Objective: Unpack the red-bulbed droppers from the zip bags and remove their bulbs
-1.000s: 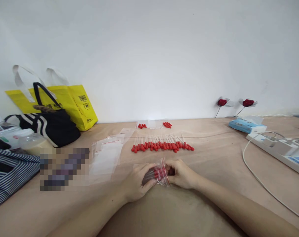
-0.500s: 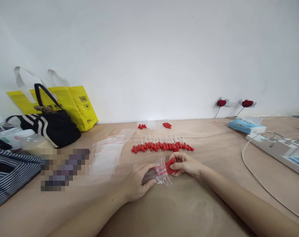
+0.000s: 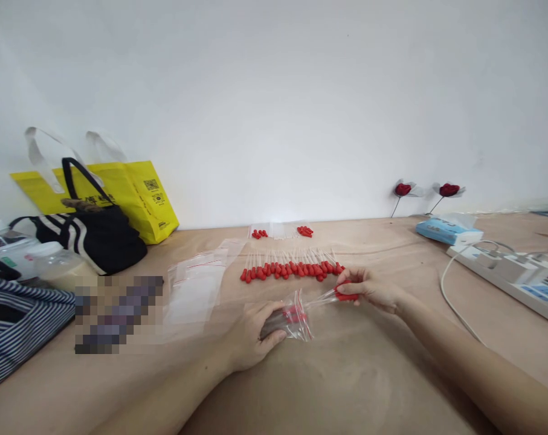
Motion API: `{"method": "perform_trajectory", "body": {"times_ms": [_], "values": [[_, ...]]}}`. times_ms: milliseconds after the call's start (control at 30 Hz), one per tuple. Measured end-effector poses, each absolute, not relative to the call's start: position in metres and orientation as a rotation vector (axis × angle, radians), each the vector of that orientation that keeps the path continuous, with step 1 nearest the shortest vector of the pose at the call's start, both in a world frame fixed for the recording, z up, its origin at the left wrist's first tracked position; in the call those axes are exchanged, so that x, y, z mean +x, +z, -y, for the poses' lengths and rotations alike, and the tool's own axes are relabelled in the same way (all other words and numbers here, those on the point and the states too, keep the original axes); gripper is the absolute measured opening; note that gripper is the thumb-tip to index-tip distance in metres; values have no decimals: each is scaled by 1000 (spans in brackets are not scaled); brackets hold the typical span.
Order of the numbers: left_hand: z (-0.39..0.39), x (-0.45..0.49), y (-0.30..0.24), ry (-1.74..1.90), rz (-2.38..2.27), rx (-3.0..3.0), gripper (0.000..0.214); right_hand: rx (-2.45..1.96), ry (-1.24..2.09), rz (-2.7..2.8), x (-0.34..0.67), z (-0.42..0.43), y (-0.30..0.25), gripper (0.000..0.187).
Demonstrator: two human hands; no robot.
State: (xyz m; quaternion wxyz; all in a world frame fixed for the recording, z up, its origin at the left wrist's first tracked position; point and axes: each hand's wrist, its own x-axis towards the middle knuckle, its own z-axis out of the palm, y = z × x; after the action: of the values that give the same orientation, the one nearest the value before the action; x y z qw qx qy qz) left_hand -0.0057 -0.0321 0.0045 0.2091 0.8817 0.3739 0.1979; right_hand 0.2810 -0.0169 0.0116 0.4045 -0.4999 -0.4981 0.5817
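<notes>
My left hand (image 3: 255, 332) is closed around a clear zip-lock bag (image 3: 303, 329) with a red line along its mouth; red bulbs show through the plastic. To the right of the bag, my right hand (image 3: 368, 290) pinches several droppers (image 3: 346, 291) by their red rubber bulbs. Their thin clear tubes point left to the bag's mouth; whether the tips are inside it I cannot tell. Beyond both hands lies a row of red-bulbed droppers (image 3: 292, 269), tubes pointing to the wall.
Flat empty zip bags (image 3: 196, 284) lie left of the row. More bagged droppers (image 3: 280, 229) lie by the wall. On the right are a blue tissue pack (image 3: 448, 229), a power strip (image 3: 504, 272) and a white cable (image 3: 446, 296). Bags, including a yellow one (image 3: 151, 211), stand left.
My right hand has moved right and slightly away from me, drawing the droppers apart from the bag so their clear tubes now show. My left hand keeps its hold on the bag.
</notes>
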Motion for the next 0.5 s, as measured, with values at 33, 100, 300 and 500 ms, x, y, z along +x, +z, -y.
{"method": "perform_trajectory", "body": {"times_ms": [33,100,300,500], "values": [[32,-6,6,541,-1039,2449,40,-1270,1433,1223,290,17,16,30],[31,-7,8,525,-1020,2446,41,-1269,1347,1135,301,15,25,31],[31,8,14,750,-1042,2183,32,-1117,1081,922,261,14,27,34],[19,48,23,961,-921,1003,21,-997,1002,1035,186,19,16,35]]}}
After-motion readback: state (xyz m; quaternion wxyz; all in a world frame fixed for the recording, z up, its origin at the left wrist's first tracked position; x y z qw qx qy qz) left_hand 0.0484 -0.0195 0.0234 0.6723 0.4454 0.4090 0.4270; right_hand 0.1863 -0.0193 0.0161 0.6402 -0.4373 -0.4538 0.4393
